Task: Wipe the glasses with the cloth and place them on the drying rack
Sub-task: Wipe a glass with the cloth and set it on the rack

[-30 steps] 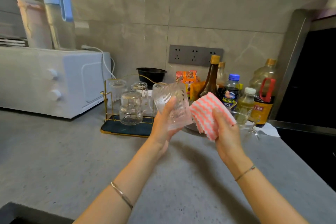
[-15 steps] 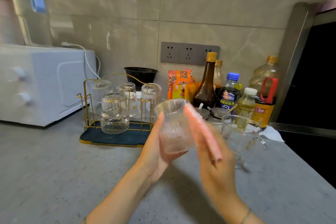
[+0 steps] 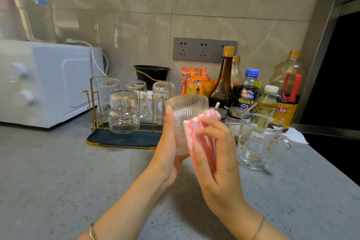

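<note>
My left hand [image 3: 169, 148] grips a ribbed clear glass [image 3: 188, 115] upright above the grey counter, mouth up. My right hand [image 3: 216, 154] presses a pink-and-white striped cloth [image 3: 198, 134] against the glass's right side. Behind and to the left stands a gold wire drying rack [image 3: 93, 101] on a dark blue tray, with several clear glasses [image 3: 124, 111] upside down on its pegs. A glass measuring cup with a handle [image 3: 259, 140] stands on the counter just right of my right hand.
A white microwave [image 3: 44, 82] sits at the left with jugs on top. Sauce and oil bottles [image 3: 224, 84], snack packets and small jars crowd the back right by the wall sockets. A black bowl [image 3: 152, 74] stands behind the rack. A dark appliance [image 3: 339, 76] borders the right edge.
The glass has come down from tilted near the rack to upright in front of me. My right hand has brought the cloth from apart onto the glass's side.
</note>
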`<state>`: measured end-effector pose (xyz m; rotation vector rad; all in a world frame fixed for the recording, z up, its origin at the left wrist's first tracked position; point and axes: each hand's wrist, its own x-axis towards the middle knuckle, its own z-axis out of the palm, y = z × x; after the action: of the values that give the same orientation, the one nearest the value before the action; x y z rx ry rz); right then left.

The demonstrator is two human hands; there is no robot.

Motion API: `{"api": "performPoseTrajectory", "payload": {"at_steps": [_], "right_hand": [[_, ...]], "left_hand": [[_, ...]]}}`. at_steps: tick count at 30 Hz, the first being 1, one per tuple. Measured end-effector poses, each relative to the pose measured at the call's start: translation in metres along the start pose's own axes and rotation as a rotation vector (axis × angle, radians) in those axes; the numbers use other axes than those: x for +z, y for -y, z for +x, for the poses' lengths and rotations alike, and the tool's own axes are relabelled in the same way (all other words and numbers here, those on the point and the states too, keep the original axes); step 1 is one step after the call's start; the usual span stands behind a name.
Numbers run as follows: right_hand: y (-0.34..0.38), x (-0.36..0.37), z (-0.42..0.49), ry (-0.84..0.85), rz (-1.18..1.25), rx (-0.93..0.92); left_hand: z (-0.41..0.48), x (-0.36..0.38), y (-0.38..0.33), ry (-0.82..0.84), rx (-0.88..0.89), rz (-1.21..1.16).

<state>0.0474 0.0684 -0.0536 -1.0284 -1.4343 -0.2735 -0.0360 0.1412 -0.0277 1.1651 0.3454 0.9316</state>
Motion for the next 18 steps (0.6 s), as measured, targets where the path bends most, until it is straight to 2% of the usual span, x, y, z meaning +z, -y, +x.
{"api": "performPoseTrajectory", "payload": {"at_steps": [3,6,13,18], "right_hand": [[-0.004,0.006,-0.001,0.062,-0.12,-0.046],[-0.007,0.005,0.004,0.13,-0.105,-0.011],[-0.012,-0.014,0.024,0.078,-0.093,0.068],[-0.012,-0.012,0.02,0.156,-0.127,0.027]], "left_hand": [[-0.002,0.001,0.002,0.031,-0.027,0.006],[-0.002,0.002,0.001,0.065,-0.009,0.025],[-0.009,0.012,0.005,0.12,0.003,0.159],[-0.01,0.011,0.004,0.03,0.037,0.166]]}}
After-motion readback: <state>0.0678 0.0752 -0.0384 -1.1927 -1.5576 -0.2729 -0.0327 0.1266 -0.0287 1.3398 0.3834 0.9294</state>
